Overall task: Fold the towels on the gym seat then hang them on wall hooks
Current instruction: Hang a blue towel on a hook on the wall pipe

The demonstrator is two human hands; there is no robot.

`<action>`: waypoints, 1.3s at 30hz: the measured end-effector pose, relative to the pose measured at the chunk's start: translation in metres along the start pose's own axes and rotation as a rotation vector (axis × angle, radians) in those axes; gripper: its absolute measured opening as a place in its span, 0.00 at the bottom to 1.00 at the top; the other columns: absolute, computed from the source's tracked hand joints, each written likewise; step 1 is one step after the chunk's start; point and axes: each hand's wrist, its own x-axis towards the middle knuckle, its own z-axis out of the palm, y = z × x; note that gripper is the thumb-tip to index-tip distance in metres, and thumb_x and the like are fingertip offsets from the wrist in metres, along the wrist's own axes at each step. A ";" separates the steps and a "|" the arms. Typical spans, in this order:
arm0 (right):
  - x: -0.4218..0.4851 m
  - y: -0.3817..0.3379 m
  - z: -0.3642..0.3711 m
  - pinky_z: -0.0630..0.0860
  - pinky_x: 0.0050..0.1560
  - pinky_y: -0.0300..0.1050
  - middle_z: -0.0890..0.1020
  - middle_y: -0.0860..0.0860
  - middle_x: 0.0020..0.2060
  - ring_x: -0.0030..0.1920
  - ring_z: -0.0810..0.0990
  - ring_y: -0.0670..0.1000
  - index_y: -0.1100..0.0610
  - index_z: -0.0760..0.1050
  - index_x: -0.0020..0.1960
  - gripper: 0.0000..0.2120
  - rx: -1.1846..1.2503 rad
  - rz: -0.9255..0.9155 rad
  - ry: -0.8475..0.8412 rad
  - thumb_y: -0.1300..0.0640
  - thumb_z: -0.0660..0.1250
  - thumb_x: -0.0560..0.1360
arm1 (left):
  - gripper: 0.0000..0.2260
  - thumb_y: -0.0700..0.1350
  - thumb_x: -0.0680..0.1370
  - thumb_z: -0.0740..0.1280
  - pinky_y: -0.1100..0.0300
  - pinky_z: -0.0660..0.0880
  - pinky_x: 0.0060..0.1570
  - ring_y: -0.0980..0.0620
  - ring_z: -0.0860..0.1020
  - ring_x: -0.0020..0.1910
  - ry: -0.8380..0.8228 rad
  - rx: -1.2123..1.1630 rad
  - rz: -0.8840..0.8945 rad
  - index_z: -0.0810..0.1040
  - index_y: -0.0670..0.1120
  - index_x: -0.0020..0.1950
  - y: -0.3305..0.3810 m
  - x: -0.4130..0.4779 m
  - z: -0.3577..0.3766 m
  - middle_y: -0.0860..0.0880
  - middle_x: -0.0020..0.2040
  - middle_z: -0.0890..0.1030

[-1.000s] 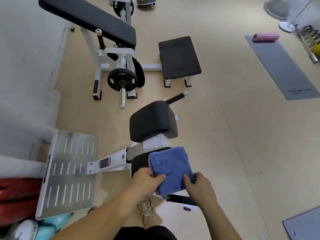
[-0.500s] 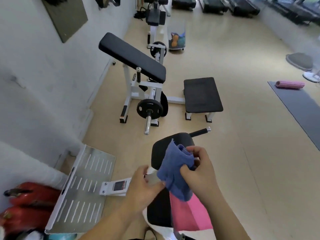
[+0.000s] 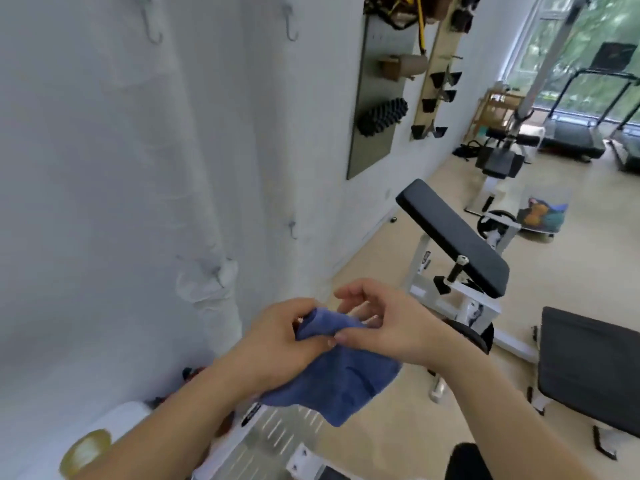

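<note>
A folded blue towel [image 3: 341,375] hangs in front of me, held up in the air between both hands. My left hand [image 3: 282,336] grips its upper corner, fingers curled round the bunched cloth. My right hand [image 3: 388,323] pinches the same top edge from the right side. On the white wall are metal hooks: two high up [image 3: 154,31] [image 3: 292,27] and a smaller one lower down [image 3: 292,228]. The gym seat and the pink towel are out of view.
A black padded bench on a white frame [image 3: 450,237] stands to the right, with a flat black pad [image 3: 588,368] beyond it. A pegboard with rollers [image 3: 379,98] hangs on the wall. A slotted metal footplate [image 3: 277,441] lies below my hands. Treadmills stand far back.
I lifted the blue towel off the seat, leaving the pink towel there, and turned up toward the wall. Both hands now hold the towel's top edge.
</note>
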 end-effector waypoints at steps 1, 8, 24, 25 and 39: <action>0.020 -0.015 0.002 0.82 0.55 0.43 0.84 0.44 0.52 0.52 0.84 0.43 0.42 0.77 0.60 0.22 -0.035 -0.017 -0.052 0.51 0.80 0.68 | 0.02 0.42 0.75 0.73 0.61 0.78 0.41 0.54 0.81 0.39 0.048 -0.022 -0.010 0.82 0.48 0.46 -0.002 0.003 -0.027 0.46 0.41 0.85; 0.133 -0.116 0.002 0.82 0.50 0.48 0.86 0.46 0.45 0.46 0.85 0.46 0.49 0.81 0.49 0.06 -0.135 -0.161 -0.030 0.54 0.75 0.73 | 0.05 0.39 0.78 0.72 0.54 0.82 0.49 0.47 0.85 0.49 0.257 -0.198 -0.071 0.84 0.48 0.51 -0.013 0.028 -0.181 0.47 0.46 0.87; 0.298 -0.288 -0.092 0.84 0.54 0.47 0.87 0.47 0.49 0.51 0.87 0.48 0.49 0.83 0.55 0.11 0.029 -0.606 0.007 0.63 0.70 0.78 | 0.10 0.40 0.78 0.70 0.69 0.77 0.39 0.60 0.83 0.43 0.646 0.061 0.174 0.81 0.56 0.51 0.074 0.112 -0.347 0.56 0.46 0.85; 0.307 -0.300 -0.101 0.84 0.54 0.46 0.87 0.47 0.49 0.51 0.86 0.47 0.49 0.82 0.55 0.11 0.029 -0.652 0.022 0.63 0.69 0.78 | 0.11 0.40 0.78 0.70 0.69 0.77 0.40 0.61 0.83 0.45 0.682 0.076 0.210 0.81 0.57 0.53 0.084 0.118 -0.358 0.58 0.47 0.85; 0.406 -0.268 -0.060 0.77 0.43 0.55 0.76 0.49 0.44 0.42 0.76 0.55 0.57 0.73 0.44 0.10 -0.223 -1.114 0.354 0.69 0.59 0.68 | 0.12 0.46 0.79 0.60 0.56 0.80 0.39 0.51 0.78 0.47 0.894 0.938 0.475 0.82 0.52 0.56 0.036 0.164 -0.366 0.53 0.54 0.81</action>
